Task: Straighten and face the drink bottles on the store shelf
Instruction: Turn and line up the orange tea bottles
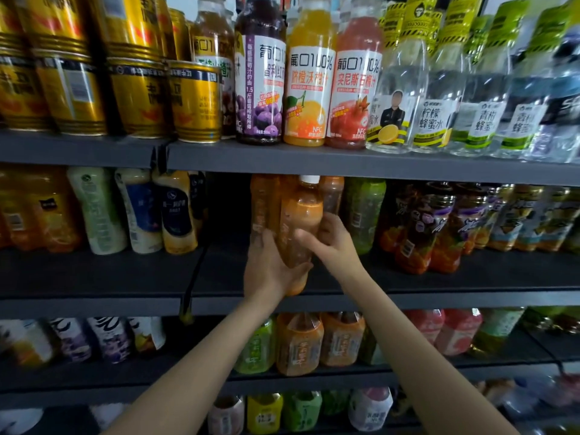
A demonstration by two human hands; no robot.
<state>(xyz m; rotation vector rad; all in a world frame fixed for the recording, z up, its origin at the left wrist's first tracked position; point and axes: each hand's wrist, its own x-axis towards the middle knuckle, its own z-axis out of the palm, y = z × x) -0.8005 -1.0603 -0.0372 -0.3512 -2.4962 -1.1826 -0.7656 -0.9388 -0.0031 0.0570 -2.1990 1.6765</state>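
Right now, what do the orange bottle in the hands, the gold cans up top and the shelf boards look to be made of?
Orange bottle: likely clear plastic, glossy, since the drink shows through; white cap, held by the left hand and right hand.
Gold cans: metal by the look, shiny, with ridged rims and bright reflections.
Shelf boards: dark grey, matte; painted metal or laminate, cannot tell which.

Left hand (272,267), right hand (333,243) grip orange bottle (300,221); middle shelf (439,298).

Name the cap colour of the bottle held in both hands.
White, on the orange bottle; head view.
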